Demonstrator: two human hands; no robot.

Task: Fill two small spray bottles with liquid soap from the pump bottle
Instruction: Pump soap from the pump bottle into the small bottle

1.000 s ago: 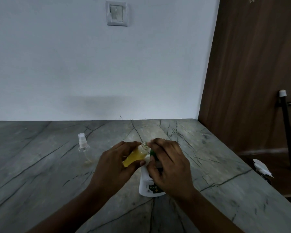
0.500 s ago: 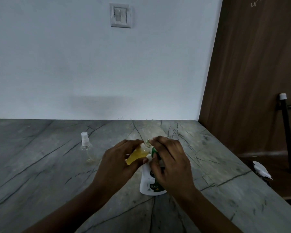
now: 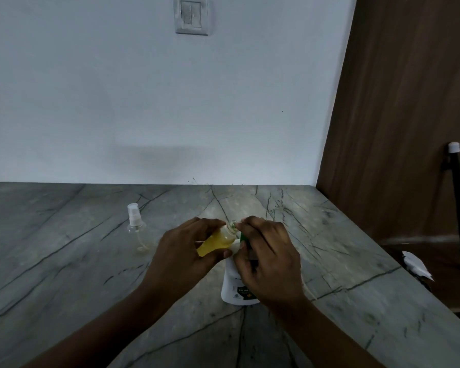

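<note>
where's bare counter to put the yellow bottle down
Bare counter lies left of the capped bottle, behind left hand and right hand up to the wall, and right of the pump bottle to the edge. Crowded where the yellow bottle meets the pump.

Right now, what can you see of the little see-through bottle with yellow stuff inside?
The small clear plastic bottle looks nearly full of yellow liquid. It has no spray top. It is tilted, neck up and rightward, above the grey counter. The left hand grips its body; its neck is beside the right hand, curled on top of the white pump bottle.
</note>
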